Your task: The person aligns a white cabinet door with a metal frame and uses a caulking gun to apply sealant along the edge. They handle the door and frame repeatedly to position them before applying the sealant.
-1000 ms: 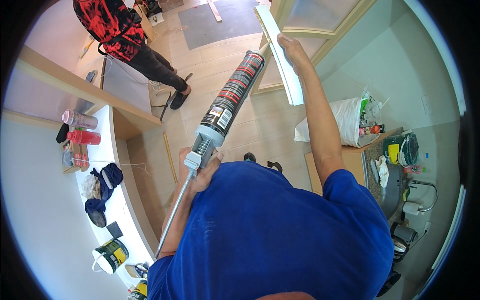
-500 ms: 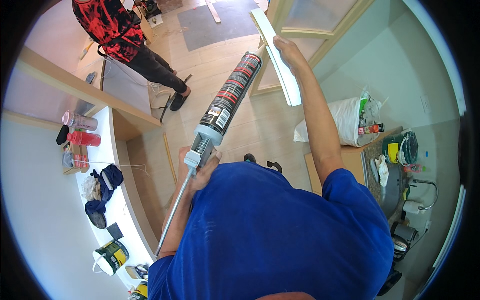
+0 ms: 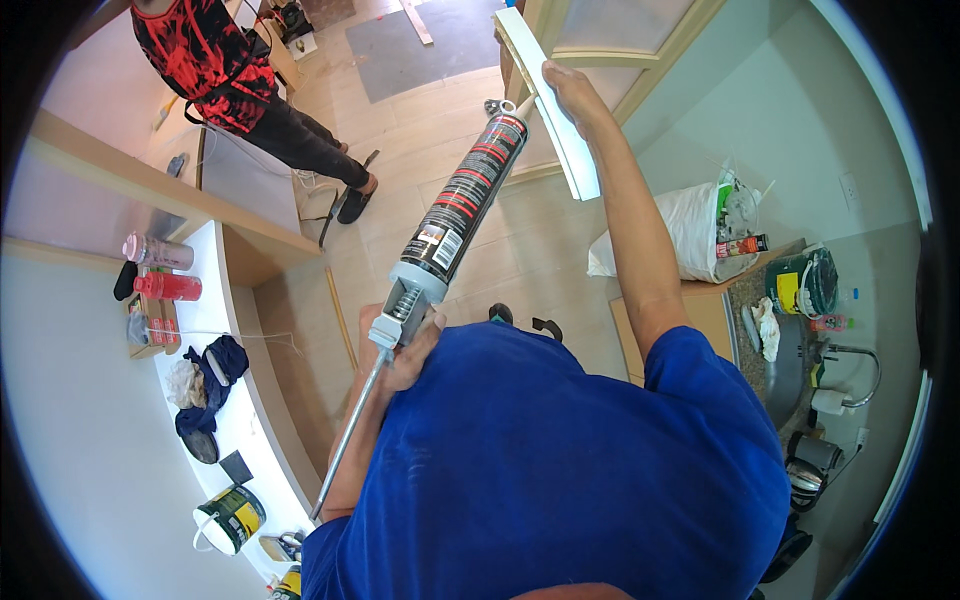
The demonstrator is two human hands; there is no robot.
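Note:
My left hand (image 3: pixel 408 355) is wrapped round the grip of a caulking gun (image 3: pixel 407 305), partly hidden behind its frame. A black tube of sealant (image 3: pixel 463 200) with red stripes sits in the gun, which slants up to the right. Its pale nozzle (image 3: pixel 525 107) points at the edge of a long white trim strip (image 3: pixel 545 95); whether it touches, I cannot tell. My right hand (image 3: pixel 573 92) grips the strip by its right side, holding it up at a tilt. The gun's metal rod (image 3: pixel 350 435) runs back along my left forearm.
A person in a red and black shirt (image 3: pixel 205 65) stands at the far left. A white shelf (image 3: pixel 215 300) on the left carries bottles, cloths and a bucket (image 3: pixel 229 518). At right are a white sack (image 3: pixel 660 240), a dark bucket (image 3: pixel 800 282) and a sink (image 3: pixel 785 370). A wood-framed door (image 3: pixel 620 60) stands beyond the strip.
The strip and my right hand have shifted slightly up and left in view. The gun's nozzle end sits a little lower; both hands keep their holds.

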